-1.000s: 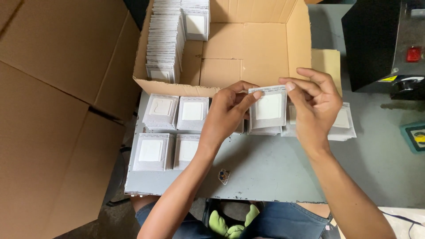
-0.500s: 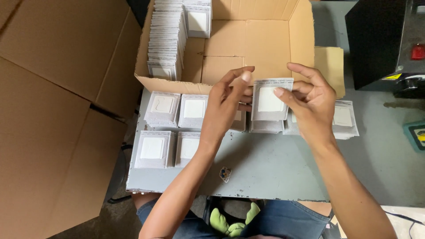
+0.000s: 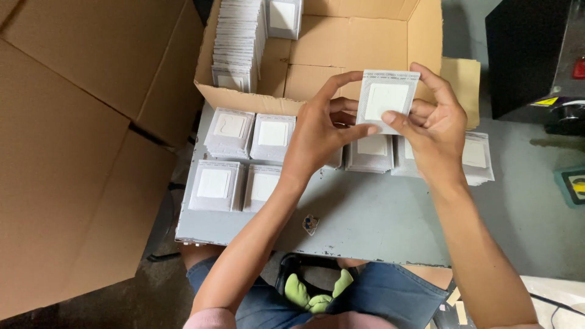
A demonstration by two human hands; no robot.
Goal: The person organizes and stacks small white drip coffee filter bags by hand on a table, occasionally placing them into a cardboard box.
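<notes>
One small square white packet with a pale centre pad (image 3: 386,101) stood upright, pinched between left hand (image 3: 320,131) and right hand (image 3: 434,125), fingers curled closed on its edges.

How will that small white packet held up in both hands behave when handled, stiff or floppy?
The white packet probably stays fairly stiff: it stands flat and unbent between left hand and right hand. It is likely light, pinched only by fingertips. Its wrapper looks smooth, so it may slip; the stacks could topple if pushed.
</notes>
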